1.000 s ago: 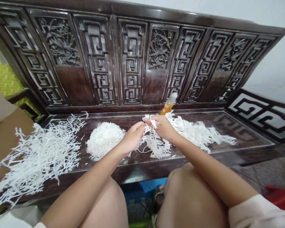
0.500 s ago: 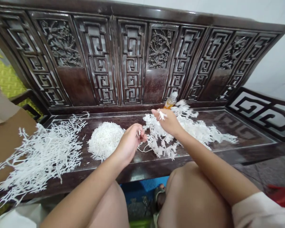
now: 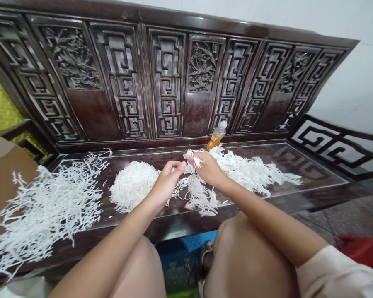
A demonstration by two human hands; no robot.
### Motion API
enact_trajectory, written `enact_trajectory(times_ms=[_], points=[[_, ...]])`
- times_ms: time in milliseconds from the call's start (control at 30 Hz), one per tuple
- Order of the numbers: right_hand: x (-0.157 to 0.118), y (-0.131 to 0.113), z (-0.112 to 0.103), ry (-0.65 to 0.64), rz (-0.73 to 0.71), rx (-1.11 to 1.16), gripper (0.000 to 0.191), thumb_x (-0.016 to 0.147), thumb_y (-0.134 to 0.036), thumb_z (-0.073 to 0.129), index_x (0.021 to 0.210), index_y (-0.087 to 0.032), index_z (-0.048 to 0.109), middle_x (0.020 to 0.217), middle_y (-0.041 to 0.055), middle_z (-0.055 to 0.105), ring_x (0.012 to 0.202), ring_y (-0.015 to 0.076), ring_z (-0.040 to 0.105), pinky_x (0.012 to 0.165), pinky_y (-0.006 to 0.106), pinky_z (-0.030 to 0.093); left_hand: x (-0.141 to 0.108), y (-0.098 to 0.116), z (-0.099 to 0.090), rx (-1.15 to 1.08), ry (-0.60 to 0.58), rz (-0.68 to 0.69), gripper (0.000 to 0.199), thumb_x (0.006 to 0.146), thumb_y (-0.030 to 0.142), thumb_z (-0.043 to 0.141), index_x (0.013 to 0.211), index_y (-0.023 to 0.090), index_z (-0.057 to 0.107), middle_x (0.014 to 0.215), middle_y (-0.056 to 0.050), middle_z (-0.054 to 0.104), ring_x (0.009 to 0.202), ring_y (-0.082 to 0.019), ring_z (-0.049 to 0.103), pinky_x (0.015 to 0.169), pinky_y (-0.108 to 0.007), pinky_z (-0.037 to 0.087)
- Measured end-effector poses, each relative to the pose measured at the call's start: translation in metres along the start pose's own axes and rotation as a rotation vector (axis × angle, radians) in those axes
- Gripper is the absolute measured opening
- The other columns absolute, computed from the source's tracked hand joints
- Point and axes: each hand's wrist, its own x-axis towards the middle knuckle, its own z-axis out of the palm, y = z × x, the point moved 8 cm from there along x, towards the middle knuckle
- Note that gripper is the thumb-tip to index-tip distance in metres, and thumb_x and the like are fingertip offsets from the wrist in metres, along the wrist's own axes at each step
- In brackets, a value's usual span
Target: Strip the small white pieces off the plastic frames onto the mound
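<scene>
My right hand (image 3: 209,169) is closed around a white branched plastic piece (image 3: 198,162), whose tips stick out past the thumb. Close to its left, my left hand (image 3: 166,180) has thumb and fingers pinched together; whatever is between them is too small to make out. A rounded pile of short white bits (image 3: 133,186) lies left of that hand. Beneath and beside my right hand are loose white feathery sprigs (image 3: 200,196), with a larger heap of the same sprigs (image 3: 245,167) to the right.
A dark wooden bench (image 3: 170,225) with a carved back carries everything. At its left end lies a tangled heap of thin white branching stems (image 3: 49,211). An orange drink bottle (image 3: 216,136) stands near the backrest. Brown cardboard (image 3: 18,165) is at far left, a red object (image 3: 363,250) at lower right.
My right hand has come down and left, nearer my left hand, still with the white piece. My left hand has shifted slightly left. Sprigs under the right hand lie differently, and the view has turned slightly.
</scene>
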Motion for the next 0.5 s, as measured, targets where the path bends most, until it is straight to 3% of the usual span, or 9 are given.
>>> enact_trajectory(times_ms=[133, 300, 500], points=[[-0.002, -0.003, 0.004, -0.036, 0.000, 0.057, 0.043, 0.081, -0.047, 0.036, 0.051, -0.016, 0.029, 0.049, -0.0040, 0.030, 0.050, 0.0065, 0.027, 0.047, 0.021, 0.022, 0.001, 0.005, 0.012, 0.318, -0.079, 0.143, 0.025, 0.071, 0.039, 0.050, 0.082, 0.017, 0.056, 0.078, -0.002, 0.056, 0.074, -0.015, 0.048, 0.068, -0.027, 0.035], [-0.004, -0.005, 0.008, -0.076, -0.004, 0.086, 0.044, 0.082, -0.046, 0.034, 0.050, -0.015, 0.038, 0.049, -0.0028, 0.039, 0.050, 0.0070, 0.035, 0.049, 0.021, 0.026, 0.000, 0.006, 0.020, 0.226, -0.128, 0.190, 0.023, 0.075, 0.033, 0.042, 0.081, 0.016, 0.057, 0.084, -0.004, 0.060, 0.083, -0.018, 0.050, 0.075, -0.028, 0.035], [-0.005, -0.006, 0.011, -0.101, 0.011, 0.127, 0.046, 0.079, -0.050, 0.037, 0.050, -0.015, 0.041, 0.048, -0.0029, 0.041, 0.049, 0.0071, 0.036, 0.049, 0.020, 0.027, 0.001, 0.007, 0.013, 0.194, -0.043, 0.165, 0.019, 0.073, 0.027, 0.041, 0.065, 0.016, 0.054, 0.060, 0.001, 0.051, 0.060, -0.012, 0.042, 0.058, -0.023, 0.030]])
